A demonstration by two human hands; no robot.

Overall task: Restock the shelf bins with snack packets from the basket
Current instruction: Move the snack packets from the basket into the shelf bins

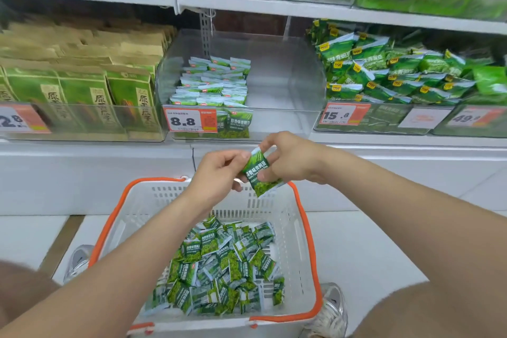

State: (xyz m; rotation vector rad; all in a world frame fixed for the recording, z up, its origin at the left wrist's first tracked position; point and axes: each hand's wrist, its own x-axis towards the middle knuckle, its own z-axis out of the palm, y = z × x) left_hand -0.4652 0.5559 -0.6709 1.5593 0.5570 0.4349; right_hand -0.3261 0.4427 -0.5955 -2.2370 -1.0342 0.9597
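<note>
My left hand [219,173] and my right hand [288,159] both pinch a small stack of green snack packets [259,173], held above the far rim of the white basket [296,230]. Several loose green packets [222,266] lie in a heap on the basket floor. Straight ahead is a clear shelf bin [288,82] with an 8.8 price tag [189,119]. Neat rows of the same packets [214,82] fill its left half; its right half is bare.
The basket has an orange rim and handles and stands on the pale floor between my shoes [329,313]. Left of the clear bin stand green and tan boxes [82,85]. To its right is a bin of bigger green bags [392,71]. More bins sit on the shelf above.
</note>
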